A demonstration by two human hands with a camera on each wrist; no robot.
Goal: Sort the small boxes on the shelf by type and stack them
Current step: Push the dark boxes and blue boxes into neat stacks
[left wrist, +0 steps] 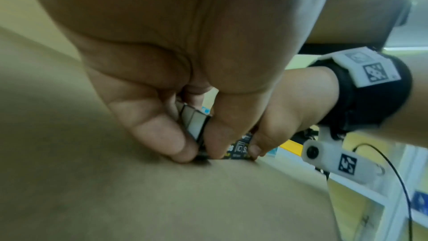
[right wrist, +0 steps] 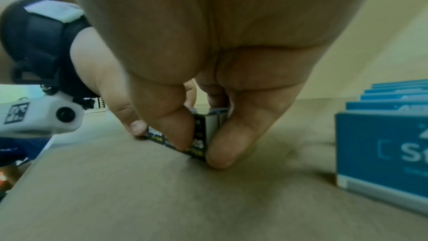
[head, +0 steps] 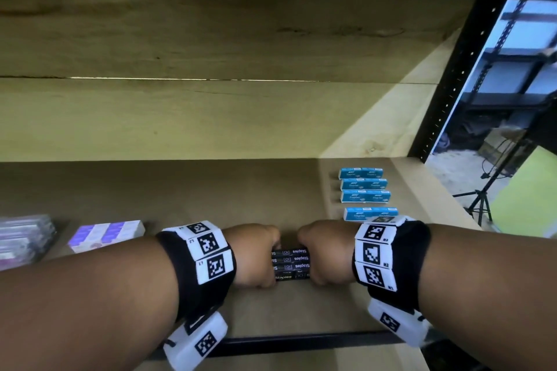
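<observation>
Black boxes (head: 291, 264) with white and yellow lettering, blue boxes (head: 365, 195) with a white stripe, a purple-and-white box (head: 106, 234), black wristbands (head: 391, 259) with checkered white tags, tan shelf (head: 211, 190).

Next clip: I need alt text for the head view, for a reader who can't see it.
Both hands, left hand and right hand, grip the ends of a group of black staple boxes on a brown shelf. Blue boxes sit in a row behind on the right; purple boxes lie at the left.
</observation>
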